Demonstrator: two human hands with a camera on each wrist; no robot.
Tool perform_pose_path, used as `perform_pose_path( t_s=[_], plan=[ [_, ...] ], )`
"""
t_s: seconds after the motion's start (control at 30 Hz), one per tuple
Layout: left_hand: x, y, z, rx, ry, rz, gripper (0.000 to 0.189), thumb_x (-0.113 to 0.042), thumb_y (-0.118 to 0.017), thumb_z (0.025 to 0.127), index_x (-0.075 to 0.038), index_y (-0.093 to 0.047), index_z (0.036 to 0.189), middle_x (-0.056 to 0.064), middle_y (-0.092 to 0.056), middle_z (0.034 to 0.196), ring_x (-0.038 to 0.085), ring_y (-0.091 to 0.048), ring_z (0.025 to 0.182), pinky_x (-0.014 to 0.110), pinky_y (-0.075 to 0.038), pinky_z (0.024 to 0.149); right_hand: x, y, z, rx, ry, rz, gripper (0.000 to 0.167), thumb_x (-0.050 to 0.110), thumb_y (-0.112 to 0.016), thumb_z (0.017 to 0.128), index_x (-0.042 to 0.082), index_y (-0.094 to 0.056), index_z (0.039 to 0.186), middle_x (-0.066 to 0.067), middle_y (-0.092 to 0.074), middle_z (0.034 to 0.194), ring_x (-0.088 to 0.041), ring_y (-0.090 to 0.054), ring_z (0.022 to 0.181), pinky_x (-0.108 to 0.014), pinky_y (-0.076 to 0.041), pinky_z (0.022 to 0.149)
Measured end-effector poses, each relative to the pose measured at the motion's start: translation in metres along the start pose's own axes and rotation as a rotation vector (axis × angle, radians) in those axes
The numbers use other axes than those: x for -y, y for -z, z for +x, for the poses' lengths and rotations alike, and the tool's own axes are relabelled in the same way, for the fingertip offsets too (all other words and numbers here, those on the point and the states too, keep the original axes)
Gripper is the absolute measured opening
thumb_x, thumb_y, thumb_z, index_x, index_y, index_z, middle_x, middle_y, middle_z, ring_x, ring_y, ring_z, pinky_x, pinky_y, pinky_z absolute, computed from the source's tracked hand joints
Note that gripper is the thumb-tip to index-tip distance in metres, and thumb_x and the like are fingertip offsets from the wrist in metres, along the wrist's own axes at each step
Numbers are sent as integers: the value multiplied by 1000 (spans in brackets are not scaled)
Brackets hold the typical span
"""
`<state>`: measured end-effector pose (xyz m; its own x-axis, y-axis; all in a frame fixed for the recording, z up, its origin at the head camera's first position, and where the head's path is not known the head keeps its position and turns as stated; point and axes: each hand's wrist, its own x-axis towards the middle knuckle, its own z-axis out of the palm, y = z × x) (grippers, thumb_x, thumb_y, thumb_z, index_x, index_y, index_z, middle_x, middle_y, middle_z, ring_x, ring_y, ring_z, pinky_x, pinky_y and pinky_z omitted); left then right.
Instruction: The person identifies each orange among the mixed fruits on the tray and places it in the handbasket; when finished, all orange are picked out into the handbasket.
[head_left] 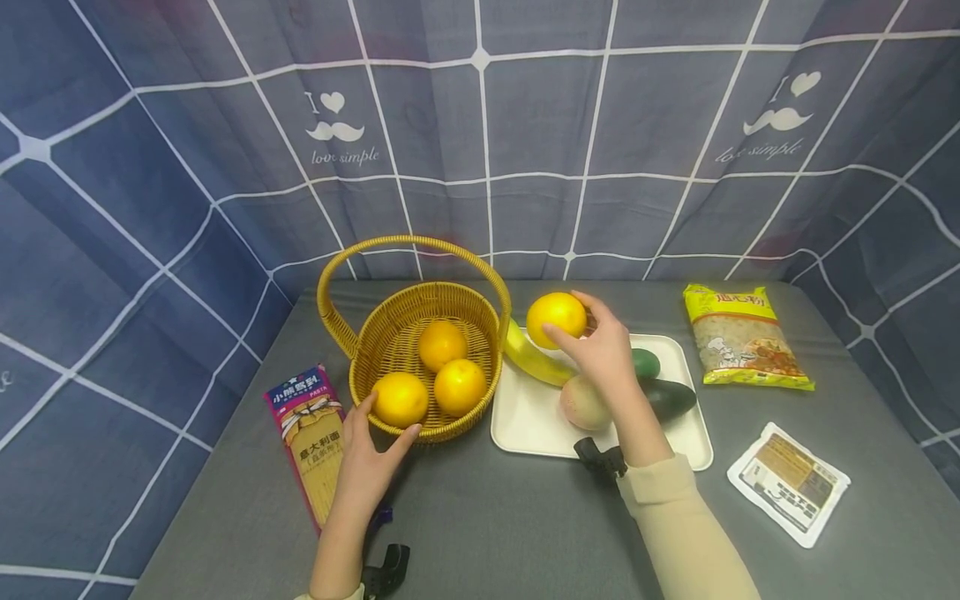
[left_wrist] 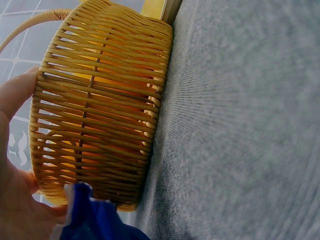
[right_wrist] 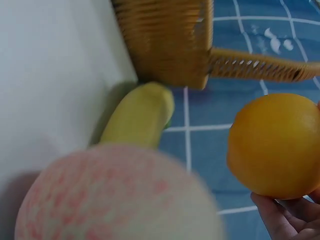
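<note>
A round wicker basket (head_left: pixel 401 304) with a tall handle holds three oranges, one orange (head_left: pixel 442 346) toward the back and two nearer its front. My left hand (head_left: pixel 367 467) grips the basket's near-left rim, thumb and fingers spread along it beside the front-left orange (head_left: pixel 400 399). In the left wrist view, the fingertips meet the rim above the woven side (left_wrist: pixel 100 110). Pinched between the thumb and fingers of my right hand (head_left: pixel 600 350) is another orange (right_wrist: pixel 277 145), held up over the back of a white tray (head_left: pixel 525 425), right of the basket.
On the tray lie a yellow banana (head_left: pixel 536 358), a pale pink peach (head_left: pixel 585 404), a dark green avocado-like item (head_left: pixel 667 400) and a smaller green one (head_left: pixel 645 363). A pasta packet (head_left: pixel 311 442) is left of the basket. A yellow food bag (head_left: pixel 742 342) and a white flat packet (head_left: pixel 789 483) lie right.
</note>
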<state>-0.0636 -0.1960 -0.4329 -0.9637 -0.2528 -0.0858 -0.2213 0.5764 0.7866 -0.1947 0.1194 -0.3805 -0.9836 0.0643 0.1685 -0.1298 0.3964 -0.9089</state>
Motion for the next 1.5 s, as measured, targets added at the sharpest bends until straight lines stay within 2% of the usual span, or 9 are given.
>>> perform_pose_path(
  t_s=[0.17,0.33,0.7,0.9,1.0,1.13,1.27,1.37,1.5],
  plan=[
    [0,0,0,3,1,-3,100,-69,-61,79,-19,-17,154,19,-5,158,42,-14,142,68,-18,106,18,-1,-12,24,39,43,72,35,-83,75,15,-53,138,-11,-57,131,-32,-59,110,-46,-49,93],
    [0,0,0,4,1,-2,99,-68,-61,80,-19,-17,154,19,-5,158,42,-14,142,67,-18,106,30,-2,-22,27,101,59,72,30,-85,74,13,-54,137,-11,-58,130,-31,-60,109,-42,-49,94],
    [1,1,1,-2,1,7,99,-67,-61,81,-18,-16,154,19,-5,158,42,-14,142,67,-18,106,47,-3,-39,75,126,150,71,32,-85,73,16,-55,135,-4,-59,129,-23,-59,113,-36,-46,98],
    [0,0,3,4,16,18,104,-74,-57,77,-18,-15,154,19,-4,158,42,-15,142,65,-19,106,51,-10,-45,120,133,208,69,28,-85,74,15,-55,135,-4,-60,126,-21,-60,111,-36,-46,98],
    [1,0,2,6,24,19,105,-75,-57,77,-18,-15,154,19,-3,158,43,-14,142,65,-19,106,51,-18,-48,151,128,229,67,29,-85,74,17,-56,134,-3,-60,123,-20,-60,108,-35,-47,96],
    [1,-1,1,3,16,11,101,-70,-60,79,-17,-15,154,19,-4,158,43,-15,142,66,-19,106,50,-32,-52,183,163,240,64,30,-85,74,20,-58,131,0,-60,122,-19,-61,104,-35,-50,92],
    [1,-1,0,3,11,4,99,-68,-60,81,-18,-15,154,19,-5,158,43,-15,142,66,-19,106,53,-50,-54,227,211,247,63,29,-83,76,16,-57,131,1,-61,120,-16,-62,103,-36,-50,92],
    [1,-1,1,1,6,2,100,-68,-60,80,-18,-16,154,19,-5,158,43,-15,142,67,-19,106,57,-65,-52,269,221,258,64,29,-83,76,13,-56,132,0,-62,118,-17,-62,101,-37,-51,90],
    [-1,-1,1,4,3,2,100,-68,-61,80,-18,-16,154,19,-5,158,43,-14,142,67,-18,106,63,-85,-44,304,207,228,66,33,-82,76,15,-56,133,1,-61,120,-18,-62,99,-34,-53,85]
  ],
)
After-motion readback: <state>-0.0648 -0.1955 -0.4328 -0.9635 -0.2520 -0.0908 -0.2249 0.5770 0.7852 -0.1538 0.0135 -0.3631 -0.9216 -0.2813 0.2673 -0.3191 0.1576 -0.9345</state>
